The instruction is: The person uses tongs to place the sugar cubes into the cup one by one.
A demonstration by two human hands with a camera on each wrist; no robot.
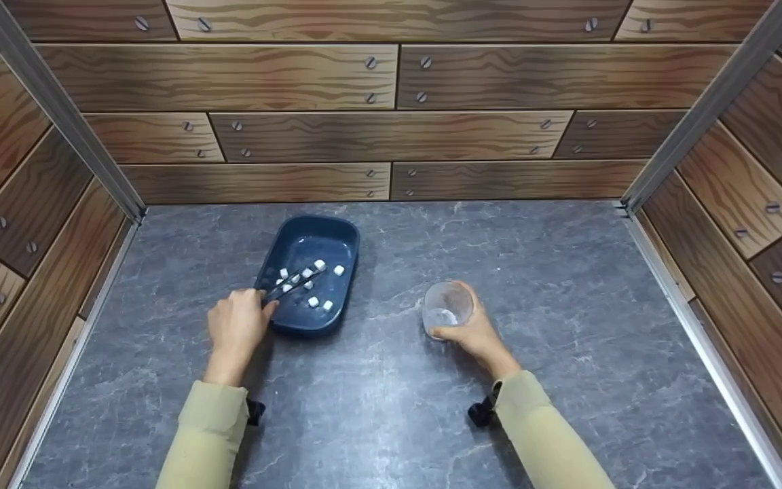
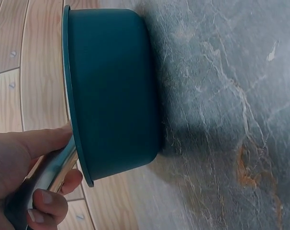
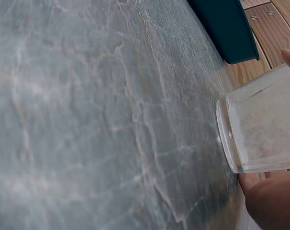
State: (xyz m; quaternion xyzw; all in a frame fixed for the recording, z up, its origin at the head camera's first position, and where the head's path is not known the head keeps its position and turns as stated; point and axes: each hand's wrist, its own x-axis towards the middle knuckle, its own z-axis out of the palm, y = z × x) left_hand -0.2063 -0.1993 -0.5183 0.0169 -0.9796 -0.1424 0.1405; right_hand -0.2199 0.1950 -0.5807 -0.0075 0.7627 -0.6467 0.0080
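Observation:
At the near left edge of the blue basin [image 1: 354, 272], my left hand [image 1: 238, 319] grips a pair of metal tongs [image 1: 289, 284]. The tongs reach over the rim, their tips among several small white cubes [image 1: 313, 302] lying in the basin. From the left wrist side, curled fingers wrap the shiny tongs [image 2: 51, 167] beside the basin's outer wall [image 2: 111, 91]; the tips are hidden there. To the right, my right hand [image 1: 476, 333] holds a clear cup [image 1: 447, 299] round its side. A whitish patch shows low in the cup; whether it is a cube or a reflection I cannot tell.
A grey marbled tabletop [image 1: 377, 407] lies under everything. Wood-patterned panels [image 1: 391, 136] stand at the back and both sides, with metal rails [image 1: 662, 115] at the corners. The basin's end [image 3: 231, 33] shows beyond the cup in the right wrist view.

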